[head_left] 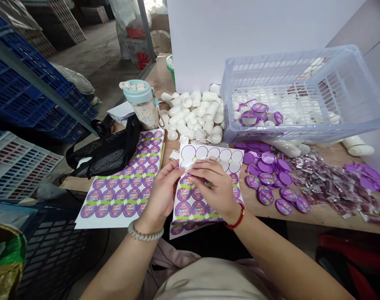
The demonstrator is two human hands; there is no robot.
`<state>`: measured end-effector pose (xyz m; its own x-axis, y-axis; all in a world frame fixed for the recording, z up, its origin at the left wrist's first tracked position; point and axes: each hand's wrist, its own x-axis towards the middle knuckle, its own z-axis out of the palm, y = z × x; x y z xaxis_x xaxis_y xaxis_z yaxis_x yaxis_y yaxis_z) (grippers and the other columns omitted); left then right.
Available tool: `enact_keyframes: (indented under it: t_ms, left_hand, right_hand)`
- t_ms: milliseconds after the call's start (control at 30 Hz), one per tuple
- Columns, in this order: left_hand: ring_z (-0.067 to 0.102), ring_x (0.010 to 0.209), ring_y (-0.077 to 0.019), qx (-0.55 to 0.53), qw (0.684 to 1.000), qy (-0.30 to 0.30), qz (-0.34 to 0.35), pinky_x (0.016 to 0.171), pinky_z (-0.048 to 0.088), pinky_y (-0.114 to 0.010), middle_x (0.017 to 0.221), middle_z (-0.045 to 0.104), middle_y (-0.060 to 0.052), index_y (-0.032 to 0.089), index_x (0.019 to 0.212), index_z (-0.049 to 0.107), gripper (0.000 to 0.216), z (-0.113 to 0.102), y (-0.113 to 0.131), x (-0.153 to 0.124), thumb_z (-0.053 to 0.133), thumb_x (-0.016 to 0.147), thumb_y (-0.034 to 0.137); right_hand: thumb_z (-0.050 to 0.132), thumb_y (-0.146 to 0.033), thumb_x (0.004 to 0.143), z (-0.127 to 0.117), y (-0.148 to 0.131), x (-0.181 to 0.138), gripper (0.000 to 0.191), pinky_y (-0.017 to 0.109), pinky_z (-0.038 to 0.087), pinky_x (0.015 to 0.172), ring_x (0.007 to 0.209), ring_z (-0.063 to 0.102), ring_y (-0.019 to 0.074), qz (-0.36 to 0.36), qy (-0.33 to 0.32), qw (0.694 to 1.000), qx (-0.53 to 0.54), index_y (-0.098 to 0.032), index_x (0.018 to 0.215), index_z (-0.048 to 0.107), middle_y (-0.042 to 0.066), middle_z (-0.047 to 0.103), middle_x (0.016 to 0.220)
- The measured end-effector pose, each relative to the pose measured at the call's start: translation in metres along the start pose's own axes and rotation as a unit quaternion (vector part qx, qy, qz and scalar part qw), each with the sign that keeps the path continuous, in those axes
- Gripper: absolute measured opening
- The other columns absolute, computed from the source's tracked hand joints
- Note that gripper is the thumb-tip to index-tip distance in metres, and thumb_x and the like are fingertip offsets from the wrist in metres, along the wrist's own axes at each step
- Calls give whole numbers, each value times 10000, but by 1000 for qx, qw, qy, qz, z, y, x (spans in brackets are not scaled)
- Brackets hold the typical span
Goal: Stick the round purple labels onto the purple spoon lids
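My left hand (165, 188) is closed in a pinch at the left edge of a sheet of round stickers (185, 209). My right hand (215, 185) lies over the same sheet, fingers bent and their tips meeting the left fingertips. Something small and pale shows between the fingertips, with a hint of purple; its kind is hidden. On the sheet, the upper rows are bare white circles, while purple printed stickers fill the lower rows. Right of the sheet lie plain purple lids (268, 157) and several lids with stickers on them (283, 206).
Another sticker sheet (115, 196) lies left, under a black mesh bag (115, 146). Behind are a tumbler (143, 106), white plastic cups (193, 114) and a translucent crate (271, 132) holding white and purple pieces. Small clear packets (330, 183) are heaped right. Blue crates (30, 83) stand left.
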<state>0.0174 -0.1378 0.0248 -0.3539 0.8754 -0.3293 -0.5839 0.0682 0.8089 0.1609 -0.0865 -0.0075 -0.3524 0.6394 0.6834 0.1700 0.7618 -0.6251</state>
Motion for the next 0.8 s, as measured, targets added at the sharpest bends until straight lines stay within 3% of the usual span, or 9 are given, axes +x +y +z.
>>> enact_keyframes:
  t_ms: [133,367,633,800]
  left_hand:
    - [764,892,-226,9,1000,-18,4,829,575,-328,962,811,-40,180,969,744,344,0,3,-3,902,673,258]
    - [743,790,-172,0,999,-29,-19,761,564,-271,918,818,-30,181,989,778,382,-4,7,-6,938,644,217]
    - [742,736,-165,-11,998,-22,-62,699,566,-250,880,820,-37,170,959,788,386,-3,11,-6,960,615,207]
    - [734,706,-148,-17,998,-22,-62,683,568,-236,880,825,-29,175,926,790,382,-2,12,-8,972,591,198]
  right_hand:
    - [776,-154,928,0,-4,2,154,507,525,1111,1074,746,235,48,5,998,39,-292,985,814,35,807,1046]
    - [769,-122,899,-4,-11,7,161,413,604,950,988,740,217,105,-6,992,70,-275,865,805,42,787,988]
    - [777,-126,900,-3,-8,5,163,488,530,1081,989,738,220,73,29,994,77,-277,841,795,34,792,1001]
    - [777,-138,907,-5,-11,6,140,504,504,1116,993,735,225,76,7,995,65,-272,867,780,36,783,995]
